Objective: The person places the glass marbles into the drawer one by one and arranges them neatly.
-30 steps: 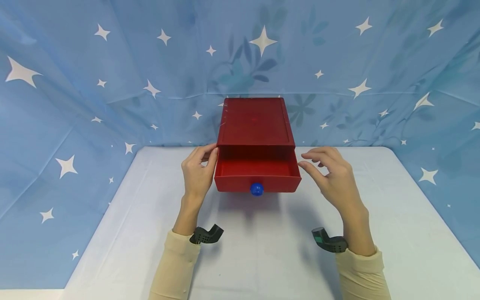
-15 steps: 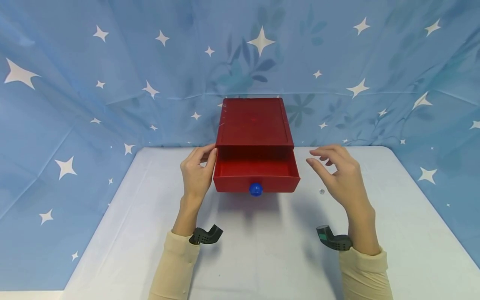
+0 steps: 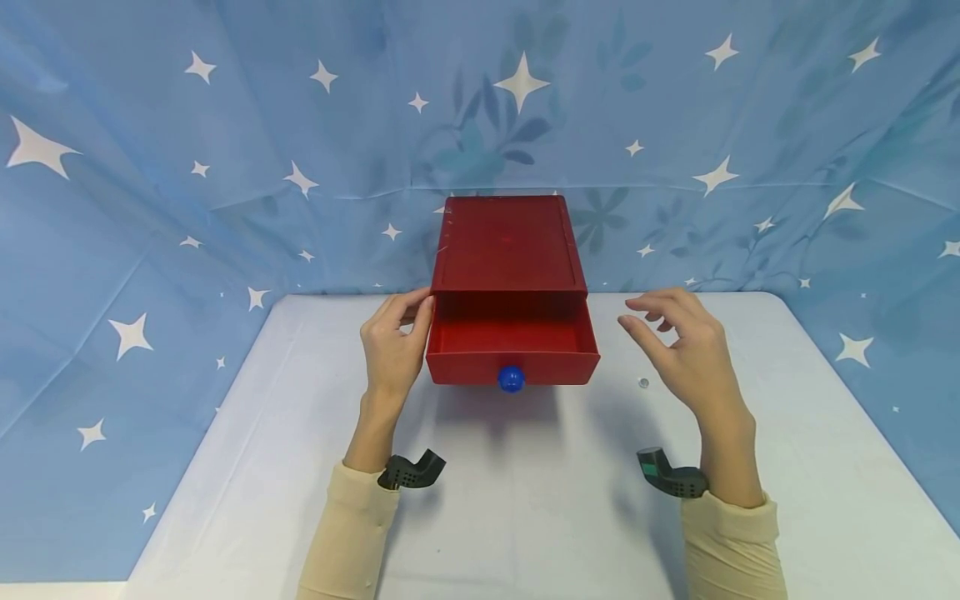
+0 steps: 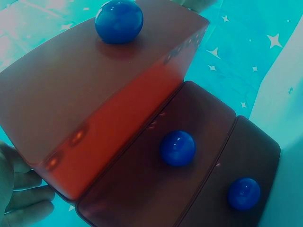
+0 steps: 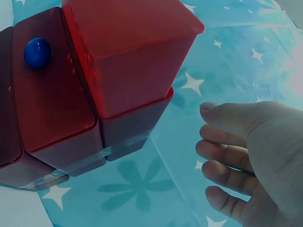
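A red drawer cabinet (image 3: pixel 506 242) stands on the white table, its top drawer (image 3: pixel 517 337) pulled out. Nothing shows inside that drawer in the head view. The drawer's front carries a blue round knob (image 3: pixel 512 379). Two lower drawers (image 4: pixel 203 109) sit closed, each with its own blue knob. My left hand (image 3: pixel 393 346) rests at the cabinet's left side, its fingers extended close against the wall. To the right of the drawer, my right hand (image 3: pixel 686 350) hovers apart from it, fingers loosely bent and holding nothing.
A small clear round piece (image 3: pixel 643 383) lies on the white tabletop (image 3: pixel 525 517) beside the right hand. Behind the table hangs a blue curtain (image 3: pixel 337 125) with white stars. Clear tape (image 5: pixel 106 152) runs along the cabinet's side.
My right hand has moved to the right, away from the drawer's side. The small clear piece has come into sight near it. The left hand and the drawer have stayed put.
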The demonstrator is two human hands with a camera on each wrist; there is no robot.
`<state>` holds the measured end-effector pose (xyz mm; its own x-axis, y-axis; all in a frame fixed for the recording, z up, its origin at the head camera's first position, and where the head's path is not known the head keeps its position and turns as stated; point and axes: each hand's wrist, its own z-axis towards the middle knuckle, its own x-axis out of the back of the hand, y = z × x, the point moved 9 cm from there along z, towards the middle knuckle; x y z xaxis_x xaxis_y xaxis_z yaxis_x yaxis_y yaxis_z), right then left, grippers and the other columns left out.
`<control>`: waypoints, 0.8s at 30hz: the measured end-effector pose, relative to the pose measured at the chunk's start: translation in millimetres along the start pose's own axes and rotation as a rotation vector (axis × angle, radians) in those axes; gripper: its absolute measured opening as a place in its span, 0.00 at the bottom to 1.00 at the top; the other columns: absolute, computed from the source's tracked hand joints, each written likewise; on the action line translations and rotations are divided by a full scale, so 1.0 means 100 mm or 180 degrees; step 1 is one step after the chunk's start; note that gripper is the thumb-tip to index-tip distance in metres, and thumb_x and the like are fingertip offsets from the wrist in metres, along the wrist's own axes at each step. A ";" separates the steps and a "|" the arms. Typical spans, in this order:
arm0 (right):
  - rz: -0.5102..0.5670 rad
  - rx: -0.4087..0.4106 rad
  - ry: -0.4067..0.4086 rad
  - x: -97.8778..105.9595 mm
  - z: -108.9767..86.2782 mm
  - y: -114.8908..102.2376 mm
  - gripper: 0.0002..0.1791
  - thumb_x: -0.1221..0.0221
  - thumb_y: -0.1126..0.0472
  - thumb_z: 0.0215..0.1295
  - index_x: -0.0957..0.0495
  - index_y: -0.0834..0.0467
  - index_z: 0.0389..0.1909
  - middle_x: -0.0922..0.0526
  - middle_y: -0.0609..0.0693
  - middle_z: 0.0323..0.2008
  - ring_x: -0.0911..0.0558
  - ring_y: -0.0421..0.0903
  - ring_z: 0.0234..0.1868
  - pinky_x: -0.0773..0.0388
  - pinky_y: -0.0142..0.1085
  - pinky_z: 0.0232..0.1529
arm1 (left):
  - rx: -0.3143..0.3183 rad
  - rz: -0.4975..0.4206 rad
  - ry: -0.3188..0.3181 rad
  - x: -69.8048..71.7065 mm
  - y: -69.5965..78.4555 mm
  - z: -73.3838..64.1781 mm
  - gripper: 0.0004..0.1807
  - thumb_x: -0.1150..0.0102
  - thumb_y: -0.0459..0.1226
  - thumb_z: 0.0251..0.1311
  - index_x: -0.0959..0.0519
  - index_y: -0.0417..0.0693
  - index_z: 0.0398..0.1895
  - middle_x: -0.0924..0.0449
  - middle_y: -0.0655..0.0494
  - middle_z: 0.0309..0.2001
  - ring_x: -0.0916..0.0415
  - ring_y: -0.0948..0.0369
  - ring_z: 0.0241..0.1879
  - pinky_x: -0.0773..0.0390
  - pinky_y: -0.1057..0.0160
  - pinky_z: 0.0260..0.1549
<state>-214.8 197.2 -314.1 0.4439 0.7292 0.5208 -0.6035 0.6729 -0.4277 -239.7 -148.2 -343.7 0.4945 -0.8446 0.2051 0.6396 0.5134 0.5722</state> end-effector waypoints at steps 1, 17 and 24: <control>-0.0008 -0.0006 -0.0018 0.00 0.00 0.01 0.15 0.30 0.71 0.55 0.14 0.62 0.46 0.14 0.55 0.43 0.24 0.44 0.38 0.31 0.17 0.42 | 0.0001 -0.0002 -0.0004 0.00 0.00 0.00 0.08 0.38 0.33 0.66 0.13 0.40 0.44 0.13 0.46 0.36 0.15 0.54 0.32 0.19 0.79 0.41; -0.0162 -0.0282 -0.0326 -0.10 -0.05 0.28 0.14 0.30 0.68 0.57 0.16 0.63 0.45 0.15 0.55 0.42 0.23 0.45 0.38 0.30 0.21 0.39 | -0.0020 -0.0001 0.0004 0.00 -0.01 0.00 0.09 0.38 0.33 0.66 0.13 0.39 0.44 0.13 0.46 0.36 0.16 0.54 0.31 0.20 0.80 0.40; -0.0196 -0.0374 -0.0404 -0.13 -0.06 0.34 0.13 0.31 0.67 0.59 0.16 0.62 0.46 0.15 0.55 0.43 0.24 0.45 0.38 0.28 0.26 0.38 | -0.0014 0.0009 -0.0013 0.00 0.00 0.00 0.09 0.38 0.34 0.66 0.13 0.39 0.44 0.13 0.46 0.36 0.15 0.55 0.32 0.19 0.78 0.40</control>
<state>-237.0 211.3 -340.1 0.3859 0.6695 0.6347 -0.4929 0.7312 -0.4716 -239.9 -147.8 -343.4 0.4939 -0.8438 0.2101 0.6407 0.5165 0.5682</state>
